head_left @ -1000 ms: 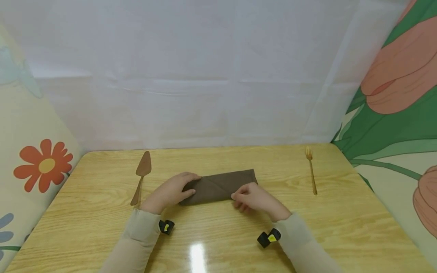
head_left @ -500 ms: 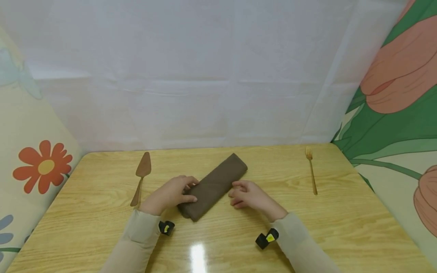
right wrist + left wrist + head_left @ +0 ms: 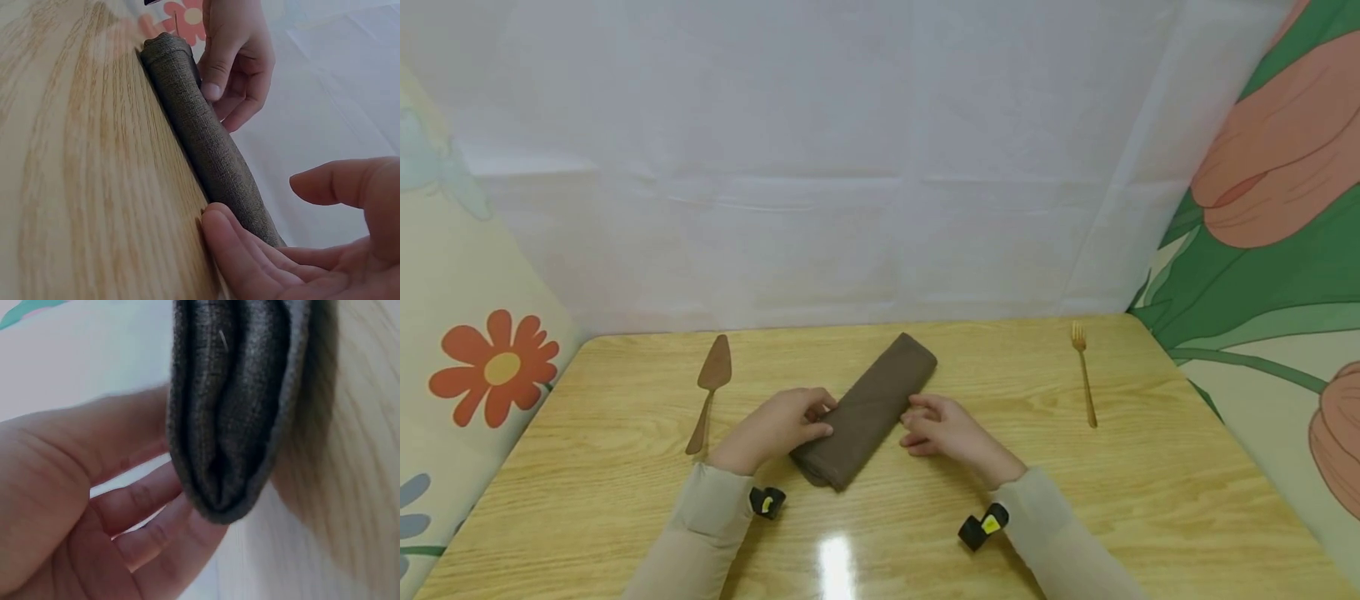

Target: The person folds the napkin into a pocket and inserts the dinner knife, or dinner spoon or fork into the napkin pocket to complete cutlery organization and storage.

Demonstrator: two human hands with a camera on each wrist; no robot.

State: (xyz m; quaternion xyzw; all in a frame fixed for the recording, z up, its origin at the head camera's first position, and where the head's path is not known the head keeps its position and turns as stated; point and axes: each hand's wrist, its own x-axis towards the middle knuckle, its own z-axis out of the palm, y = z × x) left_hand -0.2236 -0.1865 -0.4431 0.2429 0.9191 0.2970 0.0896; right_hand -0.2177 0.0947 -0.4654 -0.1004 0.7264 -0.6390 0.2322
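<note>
A dark brown cloth napkin (image 3: 874,408), folded into a long flat strip, lies diagonally on the wooden table, its far end to the right. At its near left end is my left hand (image 3: 778,425), thumb on top and bent fingers at the far edge. In the left wrist view the napkin (image 3: 244,412) shows its layered end, with the fingertips against the fold. On the other side my right hand (image 3: 951,433) has its fingers beside the right long edge. The right wrist view shows these fingers (image 3: 244,262) nearly straight along the napkin's side, the thumb raised away.
A cake server (image 3: 709,392) lies on the table (image 3: 1150,500) left of the hands. A gold fork (image 3: 1084,375) lies at the right. White sheeting (image 3: 865,167) hangs behind the table's far edge, and patterned coverings stand at both sides.
The napkin has turned from nearly crosswise to diagonal, its right end swinging away and its left end coming nearer. My right hand has let go of its edge and loosened its fingers.
</note>
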